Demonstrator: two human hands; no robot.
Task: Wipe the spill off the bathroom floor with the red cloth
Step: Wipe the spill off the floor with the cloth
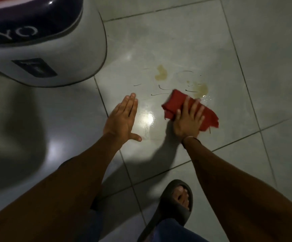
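A folded red cloth lies flat on the pale tiled floor, pressed down by my right hand, whose fingers are spread over it. Just beyond the cloth are yellowish-brown patches of the spill, one at the centre and another, the right patch, touching the cloth's far edge. Thin dark streaks and wet smears lie between them. My left hand hovers flat with fingers together and thumb out, left of the cloth, holding nothing.
A large white appliance with a dark top stands at the upper left, close to the spill. My foot in a dark slipper is planted at the bottom centre. A bright light reflection shines on the wet tile between my hands.
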